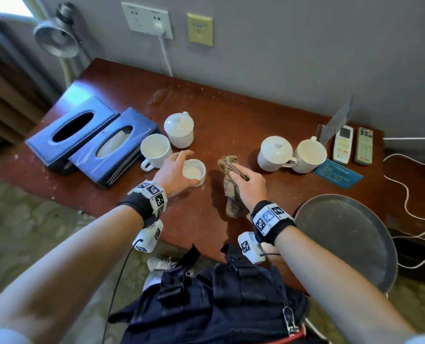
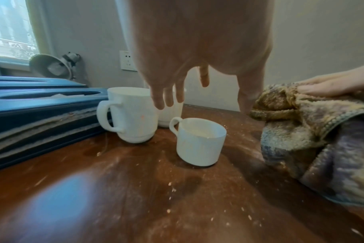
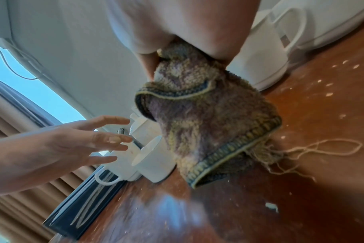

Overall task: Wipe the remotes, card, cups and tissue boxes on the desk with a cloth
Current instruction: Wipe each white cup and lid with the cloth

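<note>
Small cup (image 1: 194, 172): just under the left hand (image 1: 173, 171), toward the surface's near edge, upright.
Left hand: fingers spread, holding nothing.
Right hand (image 1: 249, 181): grips the cloth (image 1: 232, 187), beside the cup.

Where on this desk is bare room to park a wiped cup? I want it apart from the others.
Bare wood lies behind the patterned cloth, between the lidded white cup and the lidded white mug. Crowded: the blue tissue boxes, and the two remotes and blue card at right.
</note>
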